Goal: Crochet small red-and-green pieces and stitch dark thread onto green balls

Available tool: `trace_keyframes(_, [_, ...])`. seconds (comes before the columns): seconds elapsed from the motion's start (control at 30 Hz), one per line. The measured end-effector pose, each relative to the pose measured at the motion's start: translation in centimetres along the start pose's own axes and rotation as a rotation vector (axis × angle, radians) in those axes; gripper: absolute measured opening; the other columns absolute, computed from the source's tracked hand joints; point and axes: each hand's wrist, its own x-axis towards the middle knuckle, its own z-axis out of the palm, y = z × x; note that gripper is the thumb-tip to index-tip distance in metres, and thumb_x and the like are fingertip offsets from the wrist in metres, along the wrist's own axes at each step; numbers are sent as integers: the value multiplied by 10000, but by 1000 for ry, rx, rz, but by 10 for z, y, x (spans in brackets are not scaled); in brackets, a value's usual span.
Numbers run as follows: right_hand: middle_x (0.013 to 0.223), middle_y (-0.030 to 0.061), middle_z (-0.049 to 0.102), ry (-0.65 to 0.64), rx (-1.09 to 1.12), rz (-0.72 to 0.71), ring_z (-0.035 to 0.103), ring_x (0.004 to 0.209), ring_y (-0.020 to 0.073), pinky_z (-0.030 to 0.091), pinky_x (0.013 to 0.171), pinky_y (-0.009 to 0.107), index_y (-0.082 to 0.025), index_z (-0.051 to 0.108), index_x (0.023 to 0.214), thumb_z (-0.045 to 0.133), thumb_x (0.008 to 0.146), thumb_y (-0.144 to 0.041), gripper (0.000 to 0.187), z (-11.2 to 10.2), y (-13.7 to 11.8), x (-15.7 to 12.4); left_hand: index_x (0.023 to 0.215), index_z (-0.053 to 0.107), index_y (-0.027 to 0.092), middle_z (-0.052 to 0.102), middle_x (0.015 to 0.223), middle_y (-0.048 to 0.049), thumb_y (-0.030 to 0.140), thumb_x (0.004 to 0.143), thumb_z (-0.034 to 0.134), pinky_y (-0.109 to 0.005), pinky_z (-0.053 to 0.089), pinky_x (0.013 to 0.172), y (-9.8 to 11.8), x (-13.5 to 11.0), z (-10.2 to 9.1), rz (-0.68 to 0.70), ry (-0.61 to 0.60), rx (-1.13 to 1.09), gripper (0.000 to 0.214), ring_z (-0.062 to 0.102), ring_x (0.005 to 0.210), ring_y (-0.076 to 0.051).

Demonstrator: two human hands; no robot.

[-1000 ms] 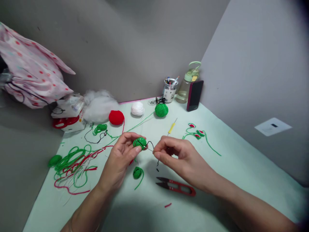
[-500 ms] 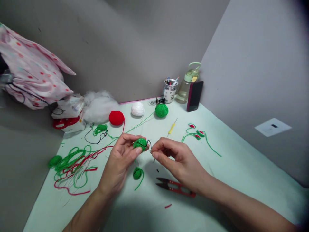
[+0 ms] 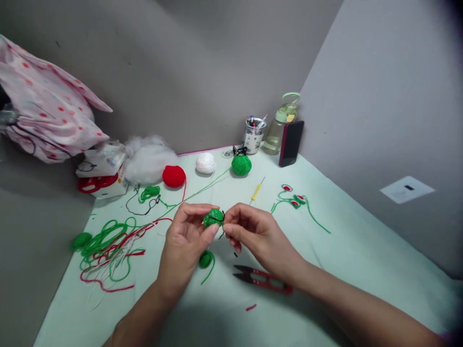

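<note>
My left hand (image 3: 186, 241) pinches a small green crocheted piece (image 3: 213, 218) between thumb and fingers, a little above the table. My right hand (image 3: 255, 235) is pinched closed right against that piece, on a needle with black thread; the needle itself is hidden by the fingers. A short black thread end hangs below the piece. A second small green crocheted piece (image 3: 206, 259) with a yarn tail lies on the table under my left hand. Red thread snips (image 3: 263, 279) lie just below my right hand.
A tangle of green and red yarn (image 3: 108, 248) lies at the left. Red (image 3: 174, 176), white (image 3: 206, 163) and green yarn balls (image 3: 241, 165) sit at the back with white stuffing (image 3: 148, 159), a pen cup (image 3: 253, 136), a bottle (image 3: 280, 125) and a phone (image 3: 290, 143). A yellow-handled hook (image 3: 256, 191) and crocheted flowers (image 3: 294, 200) lie right of centre.
My right hand has moved left, closing the gap until its fingertips meet the green piece; the visible loop of black thread has shortened. My left hand has shifted slightly right.
</note>
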Motion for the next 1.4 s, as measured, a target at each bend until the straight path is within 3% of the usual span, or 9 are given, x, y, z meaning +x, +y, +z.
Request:
trace_keyframes(0.13, [791, -15, 595, -35, -2, -24, 610, 696, 131, 514, 685, 278, -200, 546, 918, 619, 943, -276, 109, -5, -4, 0, 936, 673, 252, 698, 1051, -18, 127, 818, 780, -320, 543, 938, -2, 0, 2, 38, -1, 72, 202, 671, 1035, -178])
trace_keyframes(0.37, [846, 37, 627, 73, -740, -389, 546, 700, 143, 403, 632, 279, -196, 621, 893, 537, 1001, -220, 139, -10, 0, -4, 976, 667, 240, 678, 1062, -21, 153, 849, 746, -299, 509, 954, -12, -2, 0, -14, -76, 175, 173, 648, 1028, -174])
trace_keyframes(0.5, [812, 23, 598, 94, -568, -360, 531, 684, 125, 417, 614, 256, -183, 641, 780, 601, 912, -157, 141, -16, -4, 3, 964, 674, 245, 680, 997, -8, 145, 834, 747, -273, 498, 909, -12, -1, 0, -77, -133, 190, 180, 638, 968, -158])
trace_keyframes(0.63, [847, 13, 687, 207, -70, -220, 508, 540, 83, 371, 490, 229, -196, 580, 766, 628, 891, -228, 138, -29, -18, 9, 951, 687, 237, 673, 933, -11, 156, 823, 746, -283, 489, 867, -6, -1, 2, -171, -193, 192, 162, 625, 915, -165])
trace_keyframes(0.8, [610, -56, 606, -21, 302, 74, 549, 448, 95, 441, 485, 220, -224, 522, 816, 628, 929, -332, 189, -49, -37, 7, 948, 712, 233, 656, 881, -21, 190, 806, 749, -311, 475, 836, -4, 1, 1, -244, -241, 208, 153, 609, 888, -192])
trace_keyframes(1.0, [628, -52, 348, 292, 257, -154, 425, 531, 105, 455, 536, 247, -231, 563, 747, 695, 900, -320, 221, -73, -49, 5, 999, 717, 258, 685, 976, -30, 206, 839, 730, -302, 483, 878, -8, 6, -10, -253, -282, 215, 169, 624, 941, -187])
trace_keyframes(1.13, [643, -54, 348, 199, 266, -119, 356, 509, 78, 386, 493, 230, -202, 591, 764, 682, 909, -281, 188, -74, -49, 5, 1058, 725, 285, 715, 1071, -29, 236, 878, 722, -281, 484, 909, -6, 6, -14, -235, -313, 174, 187, 637, 1004, -177])
trace_keyframes(1.23, [666, -40, 482, 135, 268, -102, 524, 589, 89, 463, 578, 224, -185, 667, 908, 680, 906, -210, 27, -67, -46, 3, 1075, 729, 282, 727, 1107, -37, 251, 887, 725, -287, 485, 929, -5, 6, -14, -229, -316, 160, 190, 643, 1025, -182])
trace_keyframes(1.4, [706, 4, 673, 78, 54, -174, 662, 656, 152, 525, 621, 282, -196, 731, 973, 733, 904, -280, 108, -53, -39, -1, 1104, 715, 272, 734, 1139, -50, 250, 886, 736, -299, 500, 934, -3, 6, -14, -220, -322, 114, 220, 656, 1061, -200])
